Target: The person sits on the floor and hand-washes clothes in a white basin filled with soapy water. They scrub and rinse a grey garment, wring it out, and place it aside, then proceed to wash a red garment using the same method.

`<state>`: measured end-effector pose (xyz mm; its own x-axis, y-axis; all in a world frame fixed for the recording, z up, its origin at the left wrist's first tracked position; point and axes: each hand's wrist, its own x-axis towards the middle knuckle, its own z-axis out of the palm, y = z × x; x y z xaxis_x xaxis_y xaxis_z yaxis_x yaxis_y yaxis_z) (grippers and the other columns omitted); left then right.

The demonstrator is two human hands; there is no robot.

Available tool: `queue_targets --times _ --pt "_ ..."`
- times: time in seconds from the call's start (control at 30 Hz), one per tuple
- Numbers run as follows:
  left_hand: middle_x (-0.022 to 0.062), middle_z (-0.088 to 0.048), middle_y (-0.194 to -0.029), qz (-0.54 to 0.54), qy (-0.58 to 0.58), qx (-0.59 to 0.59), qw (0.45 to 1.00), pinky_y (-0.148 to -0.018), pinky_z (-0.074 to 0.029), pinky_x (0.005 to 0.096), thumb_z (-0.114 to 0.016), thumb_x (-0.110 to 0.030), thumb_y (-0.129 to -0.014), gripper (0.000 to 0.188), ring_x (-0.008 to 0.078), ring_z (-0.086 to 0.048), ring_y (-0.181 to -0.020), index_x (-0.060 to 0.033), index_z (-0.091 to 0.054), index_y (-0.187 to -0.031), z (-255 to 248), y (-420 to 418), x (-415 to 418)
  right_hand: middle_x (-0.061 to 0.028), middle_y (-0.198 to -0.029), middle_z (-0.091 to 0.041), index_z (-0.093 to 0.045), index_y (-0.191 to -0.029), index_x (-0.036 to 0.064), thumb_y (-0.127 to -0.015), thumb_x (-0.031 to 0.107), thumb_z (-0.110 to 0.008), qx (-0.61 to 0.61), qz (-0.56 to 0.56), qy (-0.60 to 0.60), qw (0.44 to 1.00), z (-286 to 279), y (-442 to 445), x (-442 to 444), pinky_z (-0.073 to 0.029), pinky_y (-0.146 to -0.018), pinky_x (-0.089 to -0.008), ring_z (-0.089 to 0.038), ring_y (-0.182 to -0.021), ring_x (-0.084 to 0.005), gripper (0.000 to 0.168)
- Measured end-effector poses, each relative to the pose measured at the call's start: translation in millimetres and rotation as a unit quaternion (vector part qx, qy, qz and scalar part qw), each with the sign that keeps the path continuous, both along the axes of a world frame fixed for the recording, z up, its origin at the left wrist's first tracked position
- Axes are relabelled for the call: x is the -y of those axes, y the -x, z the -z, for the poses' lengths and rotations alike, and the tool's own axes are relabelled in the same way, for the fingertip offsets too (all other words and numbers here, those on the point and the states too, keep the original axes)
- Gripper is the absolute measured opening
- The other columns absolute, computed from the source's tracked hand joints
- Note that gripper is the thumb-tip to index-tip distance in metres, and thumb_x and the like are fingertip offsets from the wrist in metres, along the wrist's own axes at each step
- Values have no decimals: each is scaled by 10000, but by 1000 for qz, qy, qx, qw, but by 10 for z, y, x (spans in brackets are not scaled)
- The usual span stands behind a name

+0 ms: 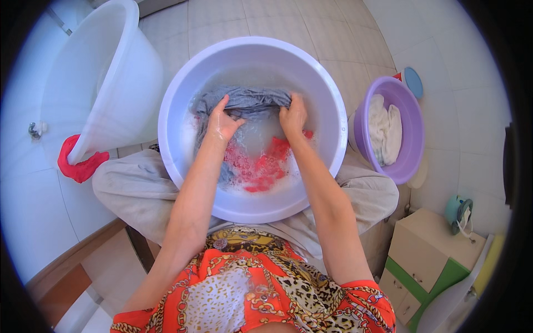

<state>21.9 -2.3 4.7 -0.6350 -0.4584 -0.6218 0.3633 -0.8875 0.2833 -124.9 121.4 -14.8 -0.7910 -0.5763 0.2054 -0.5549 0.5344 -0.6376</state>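
A wet grey cloth garment (254, 98) is partly lifted out of cloudy, sudsy water in a large pale lavender plastic basin (258, 214). My right hand (295, 115) grips its right end between thumb and fingers. Toward the garment's left end, my left hand (225, 123) touches the fabric, thumb and one finger spread apart. Its other fingers are hidden, so its hold is unclear. Below my hands, red cloth (264, 166) lies half under the foam. More grey fabric (226, 172) shows in the water by my left forearm.
The basin stands between my bent knees. At left is a white tub (141, 83) with a red cloth (79, 162) over its rim. A purple basin (410, 141) at right holds white cloths (385, 129). A drawer cabinet (429, 249) stands at lower right.
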Motion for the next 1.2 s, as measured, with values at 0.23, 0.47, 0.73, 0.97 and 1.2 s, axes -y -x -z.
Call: queue_targets --times 0.23,0.47,0.73,0.97,1.2 --pt "85 -452 -1266 -4 -68 -235 970 -995 -305 445 -383 -578 -858 646 257 -412 -1180 -104 -376 -1297 -354 127 -285 -61 -906 -528 -481 -1023 21 -723 -29 -486 455 -111 336 817 -1795 -721 327 -441 -708 -267 -514 -822 -128 304" --pt "81 -509 -1155 -82 92 -208 970 -915 -394 382 -397 -548 -862 567 242 -478 -1074 -100 -438 -1207 -339 327 -331 -112 -1004 -491 -442 -1107 6 -666 4 -521 405 9 453 794 -1756 -867 118 -444 -768 -325 -511 -906 -219 448" --pt "63 -581 -956 -31 13 -243 970 -795 -463 359 -475 -398 -873 343 213 -541 -911 -89 -538 -1009 -146 329 -472 -161 -922 -482 -613 -843 41 -575 198 -668 -142 -157 189 959 -746 -657 233 -399 -810 -409 -496 -883 -342 316" --pt "48 -605 -818 3 -65 -258 964 -666 -490 302 -532 -398 -850 324 178 -591 -740 -83 -577 -906 -56 225 -426 -196 -972 -513 -575 -819 -10 -596 144 -637 -14 -106 319 942 -929 -1010 258 -412 -749 -441 -504 -864 -362 278" --pt "12 -573 -736 116 -33 -173 978 -610 -474 310 -545 -392 -836 300 165 -561 -651 -92 -568 -836 -26 200 -224 -164 -911 -530 -583 -819 -8 -595 126 -609 112 -52 294 948 -746 -965 242 -433 -763 -406 -519 -855 -342 262"
